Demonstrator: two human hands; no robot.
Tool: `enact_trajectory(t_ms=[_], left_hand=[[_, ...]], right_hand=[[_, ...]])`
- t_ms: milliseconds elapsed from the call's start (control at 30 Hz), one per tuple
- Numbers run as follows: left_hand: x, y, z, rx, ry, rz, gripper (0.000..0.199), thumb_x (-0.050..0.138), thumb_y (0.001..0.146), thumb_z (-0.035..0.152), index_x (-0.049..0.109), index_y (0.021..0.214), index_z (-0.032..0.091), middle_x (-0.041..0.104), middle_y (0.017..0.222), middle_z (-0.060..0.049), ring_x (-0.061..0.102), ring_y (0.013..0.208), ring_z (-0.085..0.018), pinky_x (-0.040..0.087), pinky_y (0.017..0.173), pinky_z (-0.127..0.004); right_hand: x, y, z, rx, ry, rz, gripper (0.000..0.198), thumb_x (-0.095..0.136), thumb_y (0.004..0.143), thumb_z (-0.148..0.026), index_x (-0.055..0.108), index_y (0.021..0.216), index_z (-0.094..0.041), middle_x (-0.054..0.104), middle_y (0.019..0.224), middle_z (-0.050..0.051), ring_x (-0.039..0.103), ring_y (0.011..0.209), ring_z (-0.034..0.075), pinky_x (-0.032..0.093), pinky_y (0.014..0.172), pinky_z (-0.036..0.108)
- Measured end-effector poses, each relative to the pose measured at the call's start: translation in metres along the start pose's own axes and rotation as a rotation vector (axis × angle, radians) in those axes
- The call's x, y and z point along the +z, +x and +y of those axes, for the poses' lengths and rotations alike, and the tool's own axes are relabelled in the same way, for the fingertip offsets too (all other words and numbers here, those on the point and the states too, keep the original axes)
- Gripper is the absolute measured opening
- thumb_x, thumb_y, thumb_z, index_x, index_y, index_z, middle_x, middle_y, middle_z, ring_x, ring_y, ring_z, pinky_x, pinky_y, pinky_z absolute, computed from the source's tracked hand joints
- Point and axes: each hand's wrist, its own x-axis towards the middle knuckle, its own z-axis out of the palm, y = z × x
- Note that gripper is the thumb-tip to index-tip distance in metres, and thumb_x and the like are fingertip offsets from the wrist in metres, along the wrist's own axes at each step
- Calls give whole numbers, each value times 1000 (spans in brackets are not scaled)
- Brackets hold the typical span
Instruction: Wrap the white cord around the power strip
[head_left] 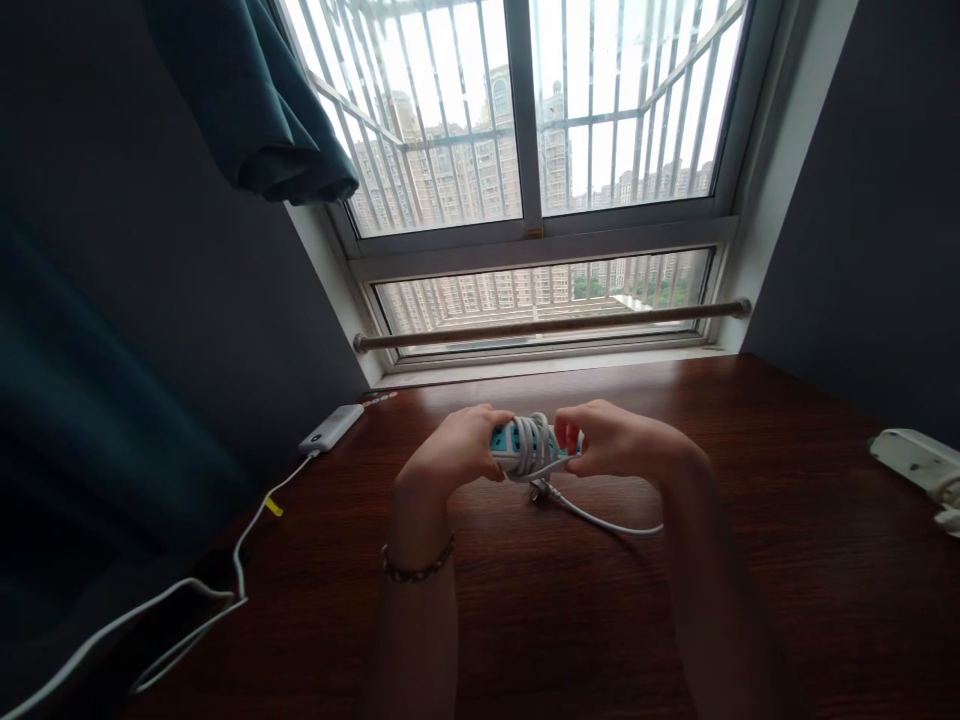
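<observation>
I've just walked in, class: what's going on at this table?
A person's left grip holds one end of what looks like a white-and-blue power strip, while the right grip curls at the other end; whether it pinches strip or cord is hard to tell. White cord is wrapped around the strip's middle, with a loose length curving out below, above the brown table.

Straight ahead of me, a wide window [531, 180] lets in pale daylight, with metal bars [591, 119] outside and tall apartment blocks [431, 165] beyond. A round rail [551, 327] crosses its lower part. To my upper left hangs a bunched teal curtain [255, 110]. The grey walls [862, 230] beside me sit in shadow, while the reddish-brown wooden surface [562, 610] before me shines softly near the white sill [555, 366]
</observation>
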Motion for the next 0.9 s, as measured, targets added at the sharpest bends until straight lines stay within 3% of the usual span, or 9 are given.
enact_trajectory(t_ms=[133, 233, 333, 433, 567, 700, 800, 900], left_hand=[[-1, -5, 7, 72, -7, -94, 55, 74, 50, 29, 63, 103, 23, 63, 92, -1, 57, 82, -20, 42, 74, -25], [-5, -10, 17, 251, -65, -255, 43, 74, 51, 29, 65, 92, 20, 62, 86, 1, 56, 76, -17, 41, 68, -23], [-12, -17, 24, 431, -209, -346, 38, 73, 53, 29, 65, 89, 18, 63, 84, 0, 55, 74, -16, 42, 68, -22], [-19, -20, 20, 490, -374, -354, 42, 75, 51, 33, 66, 89, 17, 64, 81, -1, 57, 74, -17, 44, 67, -23], [-23, -21, 3, 469, -592, -306, 60, 78, 45, 40, 64, 98, 15, 66, 86, -6, 58, 79, -21, 47, 70, -26], [-23, -25, -6, 383, -827, -204, 74, 79, 47, 36, 53, 113, 14, 62, 103, -11, 58, 89, -24, 47, 73, -29], [-21, -21, -1, 271, -1057, -49, 69, 78, 53, 31, 50, 114, 15, 64, 97, -10, 60, 81, -20, 47, 68, -27], [-17, -8, 7, 152, -1242, 171, 52, 72, 63, 36, 55, 106, 11, 64, 87, -9, 59, 68, -14, 47, 63, -24]], right_hand=[[-7, -3, -14, -41, 42, 72, 4, 62, 68, -12, 59, 70, -12, 50, 58, -4, 39, 53, 6, 27, 49, 17], [-6, 3, -18, -134, 107, 124, 11, 68, 71, -18, 60, 66, -12, 49, 56, -4, 39, 54, 6, 28, 50, 17], [-5, 10, -14, -215, 216, 71, 17, 71, 70, -28, 65, 68, -12, 53, 59, -2, 43, 56, 7, 33, 53, 18], [-3, 14, -5, -252, 372, -9, 21, 71, 71, -34, 69, 75, -13, 57, 65, 1, 48, 60, 9, 36, 55, 19], [5, 21, 3, -184, 604, -41, 31, 68, 72, -39, 67, 83, -10, 59, 66, 3, 53, 60, 12, 40, 54, 20], [18, 31, 3, -162, 632, 116, 30, 59, 79, -41, 64, 77, -11, 59, 71, 4, 54, 65, 14, 43, 56, 21], [27, 40, 3, -83, 580, 296, 28, 51, 84, -38, 61, 74, -14, 59, 73, 4, 56, 69, 14, 45, 57, 21], [35, 48, 12, 143, 401, 356, 29, 45, 88, -37, 57, 75, -14, 55, 59, 3, 52, 51, 12, 40, 46, 20]])
